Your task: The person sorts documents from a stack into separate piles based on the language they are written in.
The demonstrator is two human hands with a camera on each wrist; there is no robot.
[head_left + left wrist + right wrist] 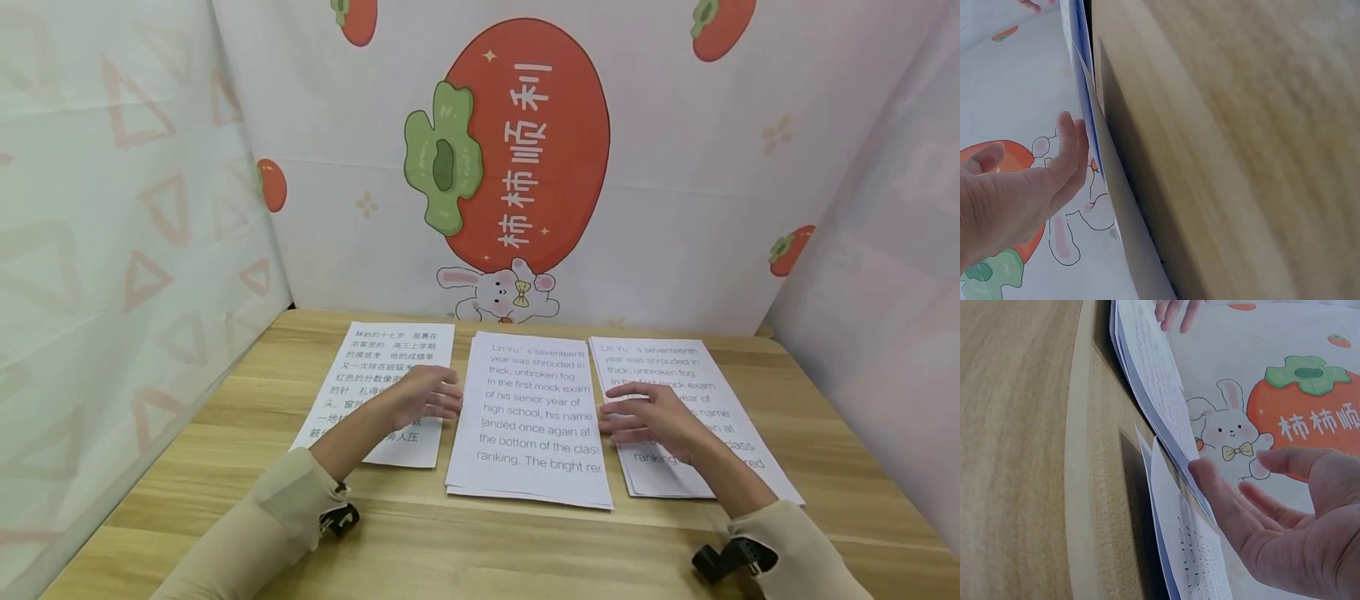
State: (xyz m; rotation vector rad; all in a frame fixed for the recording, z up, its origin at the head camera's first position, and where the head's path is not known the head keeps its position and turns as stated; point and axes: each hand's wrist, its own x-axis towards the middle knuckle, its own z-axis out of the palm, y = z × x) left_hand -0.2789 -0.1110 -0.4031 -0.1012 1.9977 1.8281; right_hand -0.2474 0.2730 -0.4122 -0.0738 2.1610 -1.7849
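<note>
Head view first: three lots of printed paper sit side by side on the table (450,550), the left page (367,379) in Chinese, the middle stack (532,417) and right stack (716,400) in English. Here's my left hand (420,398), over the right side of the left page, fingers loosely bent, slightly apart, tips just beside the middle stack. And there's my right hand (654,419), over the left part of the right stack, fingers gently curved and parted, tips towards the middle stack; whether either hand touches paper, I can't tell. Behind it all, a big red persimmon (555,142) and a rabbit (498,292) on the white cloth (667,242). Across to the left wrist: my thumb stands clear of my other fingers, which overlap, right beside a paper edge, with wood grain filling the right side. Now the right wrist: thumb and fingers well parted, palm cupped, two stacks in sight, the nearer one's corner lifting off the table, and my left fingers peeking in at the top.
</note>
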